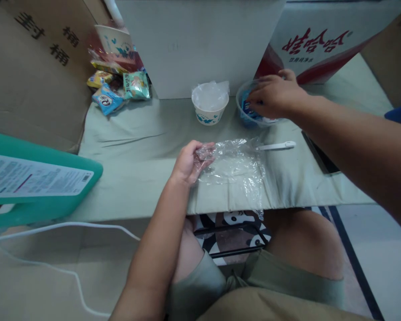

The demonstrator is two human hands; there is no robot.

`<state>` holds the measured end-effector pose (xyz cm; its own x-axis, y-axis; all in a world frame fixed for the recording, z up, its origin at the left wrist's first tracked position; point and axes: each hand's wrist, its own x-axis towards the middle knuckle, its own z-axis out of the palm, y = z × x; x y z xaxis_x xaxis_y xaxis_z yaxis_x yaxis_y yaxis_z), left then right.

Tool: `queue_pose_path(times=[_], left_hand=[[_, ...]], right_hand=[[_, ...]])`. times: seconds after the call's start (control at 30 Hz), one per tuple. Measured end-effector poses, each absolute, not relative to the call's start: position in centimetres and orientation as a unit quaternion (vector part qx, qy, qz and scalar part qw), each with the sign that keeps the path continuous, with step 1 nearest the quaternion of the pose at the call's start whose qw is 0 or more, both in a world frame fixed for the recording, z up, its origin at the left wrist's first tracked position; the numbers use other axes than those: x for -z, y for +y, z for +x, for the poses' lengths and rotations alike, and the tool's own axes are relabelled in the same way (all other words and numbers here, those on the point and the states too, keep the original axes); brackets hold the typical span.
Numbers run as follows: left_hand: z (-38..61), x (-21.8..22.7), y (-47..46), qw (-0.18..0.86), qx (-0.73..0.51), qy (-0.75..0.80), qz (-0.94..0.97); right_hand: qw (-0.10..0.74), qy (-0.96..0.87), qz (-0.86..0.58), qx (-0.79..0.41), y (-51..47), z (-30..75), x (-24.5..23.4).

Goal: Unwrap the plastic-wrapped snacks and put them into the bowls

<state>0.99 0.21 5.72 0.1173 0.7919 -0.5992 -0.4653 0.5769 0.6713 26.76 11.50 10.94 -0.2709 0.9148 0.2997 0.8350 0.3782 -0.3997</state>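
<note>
**LEFT HAND PINCHED ON CLEAR FILM; RIGHT HAND AT CLEAR BOWL**

The left hand (187,162) is closed, with fingers and thumb pinched together on the left edge of a crumpled sheet of thin clear plastic film (235,169). The film lies in front of the white paper cup with blue print (210,115). Its near edge hangs over the rim of the green cloth-covered table (137,147).

Judged handling: the film looks very light, limp, clingy and easily torn. It holds no shape, so a pinch at an edge or corner suits it best.

The right hand (274,94) rests with fingers curled downward on the clear round plastic bowl (239,103) just right of the cup. It touches a blue packet (246,110) inside; whether it grips the packet cannot be told.

A white plastic spoon (277,146) lies in front of the bowl. Assorted snack packets (120,91) sit well left of the cup.
</note>
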Motion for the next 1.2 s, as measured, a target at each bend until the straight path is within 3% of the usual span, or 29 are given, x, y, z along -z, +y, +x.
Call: queue_pose_path(times=[0.07, 0.17, 0.2, 0.4, 0.67, 0.87, 1.03, 1.2], left_hand=[[0.6, -5.6, 0.2, 0.725, -0.434, 0.505, 0.179], [-0.1, -5.5, 0.0, 0.685, -0.440, 0.527, 0.244], [-0.4, -5.4, -0.2, 0.668, -0.434, 0.543, 0.267], [-2.7, -4.0, -0.8, 0.564, -0.431, 0.617, 0.342], [-6.3, -4.4, -0.5, 0.262, -0.459, 0.681, 0.506], [-2.7, -5.3, -1.3, 0.370, -0.286, 0.492, 0.734], [-2.6, -3.6, -0.2, 0.360, -0.338, 0.572, 0.654], [-3.9, -3.4, 0.5, 0.459, -0.347, 0.578, 0.578]], right_hand=[[0.208, -0.792, -0.573, -0.029, 7.4, 25.6, -11.7], [0.340, -0.766, -0.542, -0.061, -0.5, 23.7, -9.9], [0.344, -0.777, -0.519, -0.096, -2.9, 23.1, -8.5], [0.237, -0.844, -0.429, -0.220, -9.4, 20.9, -1.2], [0.179, -0.872, -0.416, -0.186, -8.8, 21.7, -1.3], [0.257, -0.857, -0.408, -0.181, -8.5, 21.7, -0.9], [0.315, -0.776, -0.504, -0.210, -8.4, 22.4, -0.4], [0.337, -0.684, -0.598, -0.247, -8.1, 23.2, 0.4]])
